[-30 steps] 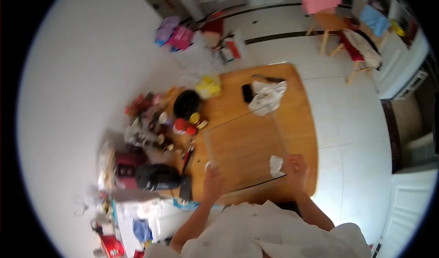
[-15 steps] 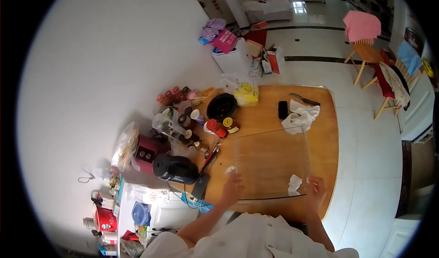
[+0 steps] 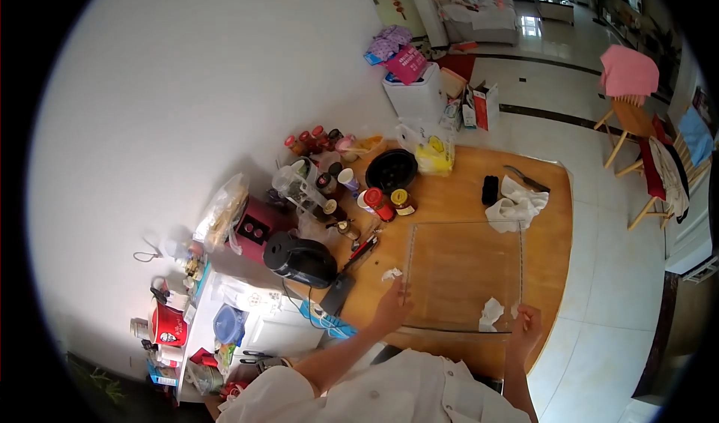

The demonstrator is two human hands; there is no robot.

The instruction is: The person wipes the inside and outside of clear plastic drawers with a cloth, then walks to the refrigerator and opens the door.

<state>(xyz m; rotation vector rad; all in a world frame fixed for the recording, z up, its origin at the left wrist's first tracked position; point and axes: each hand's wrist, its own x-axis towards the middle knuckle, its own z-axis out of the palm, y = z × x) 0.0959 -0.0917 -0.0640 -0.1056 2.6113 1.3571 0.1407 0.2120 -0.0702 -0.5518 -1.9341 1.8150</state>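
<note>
A clear rectangular panel [image 3: 464, 273] with a thin dark rim is over the wooden table [image 3: 487, 352], near its front edge. At the panel's left side, my left hand [image 3: 392, 308] is closed around the edge. My right hand [image 3: 526, 324] has its fingers pinched together at the right side, near the front corner. White crumpled tissue [image 3: 491, 314] shows through the panel by that corner, and a smaller piece [image 3: 392, 274] lies just left of the panel. Behind the panel are a white cloth [image 3: 517, 206] and a black object [image 3: 490, 191].
A knife [image 3: 526, 179] lies at the back right. On the left stand a black kettle [image 3: 301, 260], a red-lidded jar [image 3: 380, 204], a yellow-lidded jar [image 3: 403, 202], a black bowl [image 3: 391, 170], paper cups and a maroon appliance [image 3: 258, 228]. Chairs [image 3: 633, 119] are beyond the table.
The view has swung, so the table sits farther right in it. The panel's back edge overlapped the white cloth before and now lies in front of it. Both hands stay at the panel's sides.
</note>
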